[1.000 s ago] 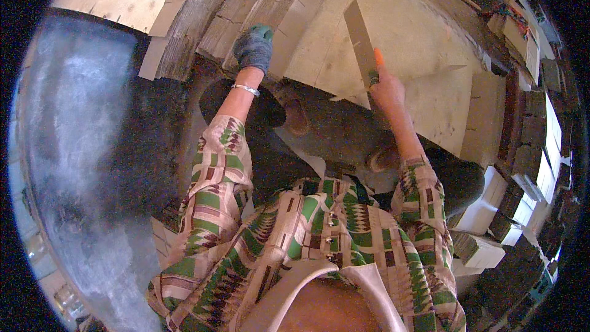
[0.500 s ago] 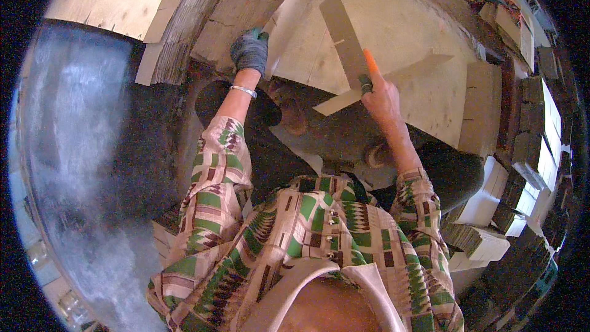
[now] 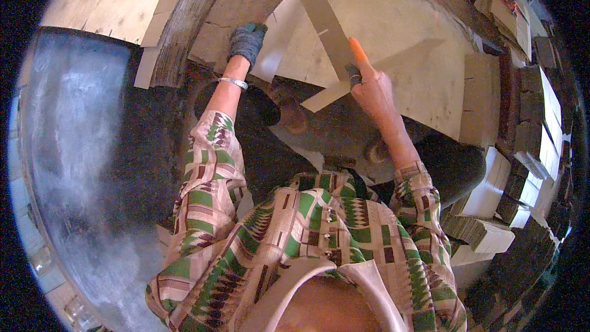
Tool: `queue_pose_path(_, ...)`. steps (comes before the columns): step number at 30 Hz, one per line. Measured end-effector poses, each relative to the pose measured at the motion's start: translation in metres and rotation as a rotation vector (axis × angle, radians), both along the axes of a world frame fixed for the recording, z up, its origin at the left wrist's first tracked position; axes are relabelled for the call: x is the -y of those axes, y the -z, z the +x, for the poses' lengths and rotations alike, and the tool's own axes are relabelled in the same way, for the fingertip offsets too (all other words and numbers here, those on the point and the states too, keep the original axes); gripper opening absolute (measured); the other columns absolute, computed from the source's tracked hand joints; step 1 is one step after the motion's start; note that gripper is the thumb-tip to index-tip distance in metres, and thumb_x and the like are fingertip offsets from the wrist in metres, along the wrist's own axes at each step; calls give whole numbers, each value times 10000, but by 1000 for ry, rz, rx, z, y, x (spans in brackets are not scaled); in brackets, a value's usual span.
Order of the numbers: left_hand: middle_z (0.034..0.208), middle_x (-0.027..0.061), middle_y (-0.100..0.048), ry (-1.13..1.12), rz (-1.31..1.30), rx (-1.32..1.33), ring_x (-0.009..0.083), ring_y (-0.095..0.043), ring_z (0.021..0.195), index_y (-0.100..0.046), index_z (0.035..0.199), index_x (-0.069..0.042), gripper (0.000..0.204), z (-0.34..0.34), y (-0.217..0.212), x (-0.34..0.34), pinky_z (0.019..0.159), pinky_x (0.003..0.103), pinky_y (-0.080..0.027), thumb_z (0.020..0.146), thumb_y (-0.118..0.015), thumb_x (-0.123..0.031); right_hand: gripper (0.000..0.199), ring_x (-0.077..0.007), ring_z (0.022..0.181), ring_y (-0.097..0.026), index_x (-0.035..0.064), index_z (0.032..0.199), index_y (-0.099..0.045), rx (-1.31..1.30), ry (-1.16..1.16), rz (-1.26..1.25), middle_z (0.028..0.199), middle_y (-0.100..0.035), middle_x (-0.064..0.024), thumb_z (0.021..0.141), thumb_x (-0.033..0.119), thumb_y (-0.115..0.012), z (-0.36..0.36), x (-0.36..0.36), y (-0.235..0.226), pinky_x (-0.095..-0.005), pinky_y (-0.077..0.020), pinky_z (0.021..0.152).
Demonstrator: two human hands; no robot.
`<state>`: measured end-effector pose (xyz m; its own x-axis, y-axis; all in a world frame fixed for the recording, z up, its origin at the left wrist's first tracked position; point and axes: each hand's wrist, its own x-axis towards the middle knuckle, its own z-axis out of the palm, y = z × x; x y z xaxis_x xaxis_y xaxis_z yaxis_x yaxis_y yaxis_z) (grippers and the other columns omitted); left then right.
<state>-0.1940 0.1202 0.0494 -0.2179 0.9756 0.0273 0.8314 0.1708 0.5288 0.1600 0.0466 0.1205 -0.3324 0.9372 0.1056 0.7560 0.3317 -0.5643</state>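
Observation:
My left hand (image 3: pixel 247 42), in a dark grey glove, rests palm-down on a curved brick wall (image 3: pixel 215 21) near the edge of a pale flat board (image 3: pixel 393 31). A metal bracelet sits on that wrist. My right hand (image 3: pixel 367 86) grips the handle of a long flat metal blade (image 3: pixel 322 15), a brick trowel or saw-like tool, held upright over the board. The forefinger has an orange tip and points along the blade. Both forearms wear green and brown patterned sleeves.
Stacks of pale and dark bricks (image 3: pixel 522 147) line the right side. A dark rounded surface (image 3: pixel 80 166) fills the left. My feet in brown shoes (image 3: pixel 295 117) stand on the dark ground below the board.
My right hand has moved left and up with the blade, which has tilted and now leans further left. My left hand has stayed on the brick wall.

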Motion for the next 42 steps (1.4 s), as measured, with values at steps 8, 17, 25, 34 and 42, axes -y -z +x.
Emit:
queue_pose_path(8, 1089, 140, -702, 324, 153, -165, 350, -673, 988, -715, 1087, -135, 312, 114, 28, 38, 852, 475, -518, 973, -468, -287, 966, -432, 674, -671, 292, 1573, -216, 51, 28, 87, 758, -695, -212, 748, 40, -651, 4, -2, 5, -549, -532, 611)
queue_pose_path(17, 1048, 167, -699, 207, -59, 191, 377, -666, 972, -716, 1073, -160, 401, 164, 13, 71, 828, 482, -522, 973, -480, -469, 809, -418, 751, -683, 180, 1495, -402, 321, -7, -101, 793, -694, -202, 732, 42, -631, 25, 19, 34, -523, -544, 664)
queue_pose_path(25, 1233, 196, -648, 185, 98, 92, 388, -601, 1152, -642, 1246, -85, 608, 166, 6, 61, 975, 447, -473, 903, -586, -583, 741, -404, 917, -679, 162, 1480, -420, 307, 16, -188, 995, -707, -207, 773, 52, -612, 32, 13, 17, -514, -539, 804)
queue_pose_path(34, 1284, 43, -649, 410, 12, -480, 331, -445, 1355, -727, 1082, -214, 369, 195, 11, 3, 1110, 669, -215, 937, -499, -465, 430, -334, 1225, -546, 102, 1133, -635, 589, -55, 37, 1181, -642, -129, 716, -1, -636, 85, -3, 44, -462, -448, 1032)
queue_pose_path(42, 1203, 88, -673, 496, 106, -579, 305, -473, 1320, -717, 1076, -175, 311, 155, 1, 22, 1097, 611, -288, 885, -616, -399, 664, -378, 1236, -536, 48, 1348, -473, 23, -97, 120, 1299, -579, -190, 716, -1, -669, 51, 19, 24, -488, -416, 1070)
